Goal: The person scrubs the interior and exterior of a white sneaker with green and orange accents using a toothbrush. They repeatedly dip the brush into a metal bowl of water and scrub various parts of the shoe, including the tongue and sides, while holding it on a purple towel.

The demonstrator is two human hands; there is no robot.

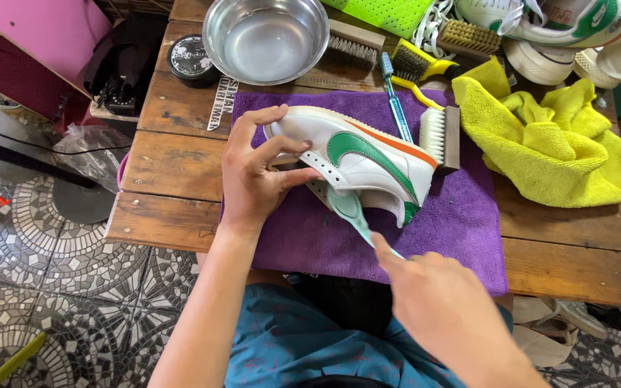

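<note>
A white sneaker (368, 162) with a green side mark and an orange stripe lies tilted over a purple towel (461, 223). My left hand (253, 172) grips its toe end, fingers spread across the top and side. My right hand (440, 302) holds the handle of a pale green toothbrush-like brush (350, 208), whose head presses against the shoe near the lace holes and tongue. The rest of the handle is hidden in my right hand.
On the wooden table (174, 179) stand a steel bowl (266, 37), a black round tin (190, 59), several brushes (440, 133), a blue toothbrush (394, 100), a yellow cloth (555, 144) and more sneakers (562, 21) at the back right. Patterned floor tiles lie to the left.
</note>
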